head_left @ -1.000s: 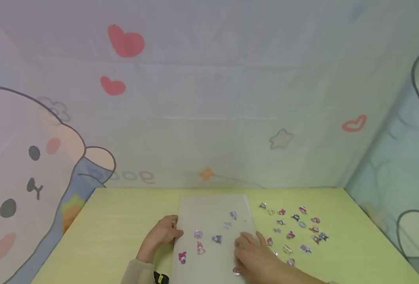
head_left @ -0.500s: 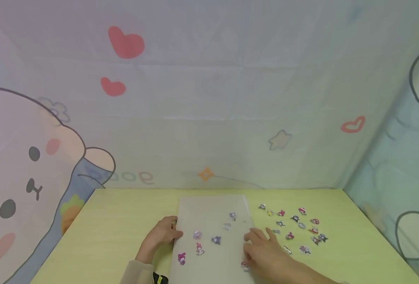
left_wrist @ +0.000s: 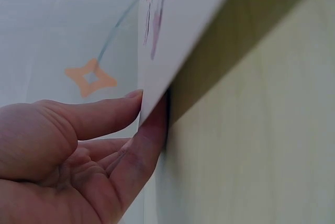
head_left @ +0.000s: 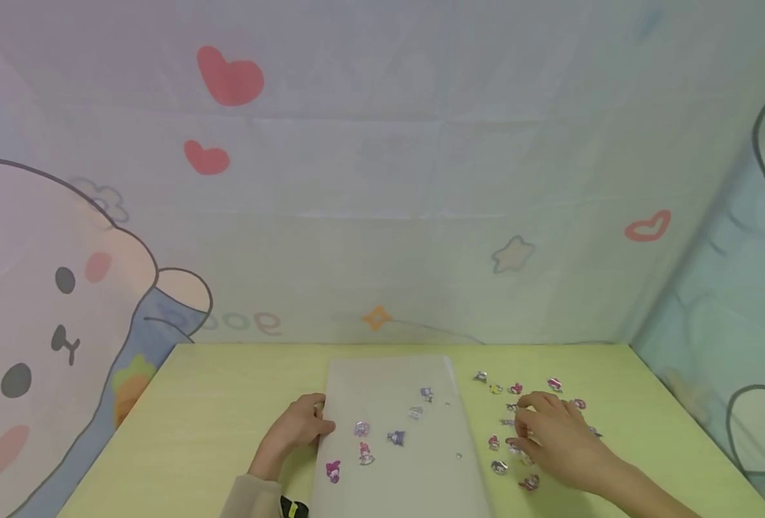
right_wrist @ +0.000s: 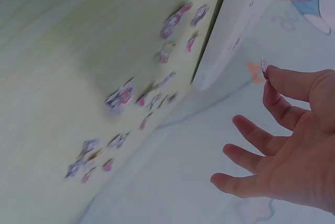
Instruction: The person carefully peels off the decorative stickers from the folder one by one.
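A white sheet (head_left: pixel 408 493) lies on the table with several small cartoon stickers on it, including a purple one (head_left: pixel 396 437) and a magenta one (head_left: pixel 333 471). My left hand (head_left: pixel 301 421) pinches the sheet's left edge; in the left wrist view the thumb (left_wrist: pixel 112 114) is above and a finger below, the edge slightly lifted. Over the loose stickers to the right of the sheet is my right hand (head_left: pixel 560 442). The right wrist view shows its thumb and forefinger pinching a small sticker (right_wrist: pixel 264 68) seen nearly edge-on, the other fingers spread.
Several loose stickers lie on the pale yellow table (head_left: pixel 641 432), such as a red one (head_left: pixel 553 385) and a dark one (head_left: pixel 529 483); some are behind my right hand. A printed cloth backdrop (head_left: pixel 382 173) rises behind the table.
My right hand has moved right, off the sheet's right part and over the loose stickers. The sticker by its fingers earlier has gone from the sheet. My left hand has stayed at the edge.
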Motion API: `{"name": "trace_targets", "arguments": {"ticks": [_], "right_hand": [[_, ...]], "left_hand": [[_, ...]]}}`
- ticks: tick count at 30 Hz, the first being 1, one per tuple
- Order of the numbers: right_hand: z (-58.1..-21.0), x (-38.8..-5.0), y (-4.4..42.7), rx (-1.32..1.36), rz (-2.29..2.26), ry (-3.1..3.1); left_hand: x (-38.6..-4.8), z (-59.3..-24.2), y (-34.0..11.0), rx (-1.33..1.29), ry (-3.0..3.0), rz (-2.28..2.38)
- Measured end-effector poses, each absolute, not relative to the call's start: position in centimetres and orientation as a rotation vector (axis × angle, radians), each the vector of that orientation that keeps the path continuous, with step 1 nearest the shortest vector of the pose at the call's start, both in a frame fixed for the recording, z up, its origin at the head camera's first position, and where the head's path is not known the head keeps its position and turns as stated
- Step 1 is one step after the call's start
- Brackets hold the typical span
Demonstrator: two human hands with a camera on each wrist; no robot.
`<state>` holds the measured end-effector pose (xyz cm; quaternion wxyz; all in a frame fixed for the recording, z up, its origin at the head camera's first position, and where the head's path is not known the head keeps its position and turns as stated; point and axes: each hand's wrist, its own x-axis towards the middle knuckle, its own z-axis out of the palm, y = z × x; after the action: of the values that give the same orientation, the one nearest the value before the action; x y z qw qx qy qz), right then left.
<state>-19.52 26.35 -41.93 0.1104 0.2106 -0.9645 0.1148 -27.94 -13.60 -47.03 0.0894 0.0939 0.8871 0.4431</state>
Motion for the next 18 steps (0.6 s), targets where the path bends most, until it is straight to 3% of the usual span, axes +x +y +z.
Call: {"name": "trace_targets", "arguments": {"ticks": [18], "right_hand": [[-46.3, -19.7, 33.0, 0.465, 0.317, -2.939]], "left_hand": [[-28.0, -47.3, -13.8, 0.294, 2.638, 1.328]]}}
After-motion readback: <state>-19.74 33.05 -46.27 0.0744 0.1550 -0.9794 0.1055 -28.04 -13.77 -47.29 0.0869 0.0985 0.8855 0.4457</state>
